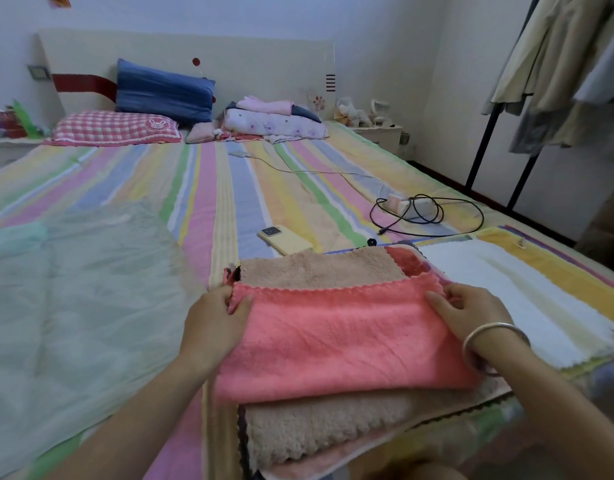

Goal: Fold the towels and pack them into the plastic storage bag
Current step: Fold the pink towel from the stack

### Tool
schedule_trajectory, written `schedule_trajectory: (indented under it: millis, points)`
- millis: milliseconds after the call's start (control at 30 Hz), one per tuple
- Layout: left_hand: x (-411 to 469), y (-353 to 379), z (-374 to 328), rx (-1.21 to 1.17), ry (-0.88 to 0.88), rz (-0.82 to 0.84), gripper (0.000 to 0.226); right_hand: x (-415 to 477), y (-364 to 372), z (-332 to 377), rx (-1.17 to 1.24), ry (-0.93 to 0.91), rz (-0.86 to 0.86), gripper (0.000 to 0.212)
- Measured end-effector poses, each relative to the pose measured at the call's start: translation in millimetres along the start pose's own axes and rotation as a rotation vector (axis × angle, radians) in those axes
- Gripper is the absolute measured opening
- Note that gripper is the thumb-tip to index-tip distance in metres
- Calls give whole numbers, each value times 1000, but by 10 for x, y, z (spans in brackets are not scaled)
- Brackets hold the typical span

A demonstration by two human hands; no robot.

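- A pink towel (340, 334) is being folded at the near edge of the bed (229, 188); the fold looks half made, judged from the doubled near edge.
- The left hand (217, 320) is pinched on the towel's far-left corner, and the right hand (472, 310) is clamped on the far-right corner.
- The pink towel lies on a beige towel (319, 431); a white towel (513, 292) is spread just beside it, toward the right edge.
- The plastic storage bag (77, 292) is spread flat on the left part of the bed, well apart from the stack.
- Next, the fold probably needs to be squared and pressed before the stack is carried left to the bag.
- No brand or writing can be read; only a rabbit motif is seen on the checked pillow (115, 128).
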State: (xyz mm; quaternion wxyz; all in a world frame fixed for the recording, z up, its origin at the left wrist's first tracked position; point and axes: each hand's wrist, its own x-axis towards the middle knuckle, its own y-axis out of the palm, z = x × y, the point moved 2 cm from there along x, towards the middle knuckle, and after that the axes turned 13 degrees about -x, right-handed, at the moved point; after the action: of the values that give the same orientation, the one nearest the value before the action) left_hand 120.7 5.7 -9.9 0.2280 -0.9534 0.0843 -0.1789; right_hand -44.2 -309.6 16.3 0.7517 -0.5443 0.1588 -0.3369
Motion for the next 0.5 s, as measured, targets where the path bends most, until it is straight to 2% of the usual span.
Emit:
schedule_trajectory:
  millis: [100, 300, 367, 433, 500]
  points:
    - [60, 65, 83, 58, -32, 11, 37, 67, 70, -3, -138, 28, 43, 25]
    - [67, 84, 83, 212, -7, 14, 33, -7, 120, -8, -195, 78, 13, 24]
    - [43, 83, 7, 282, 8, -8, 27, -137, 40, 11, -222, 93, -49, 24]
    - [2, 73, -110, 378, 47, -56, 19, -345, -97, 41, -219, 75, -203, 22]
    - [-39, 72, -224, 454, 148, -106, 23, -629, -225, 62, -138, 49, -342, 20]
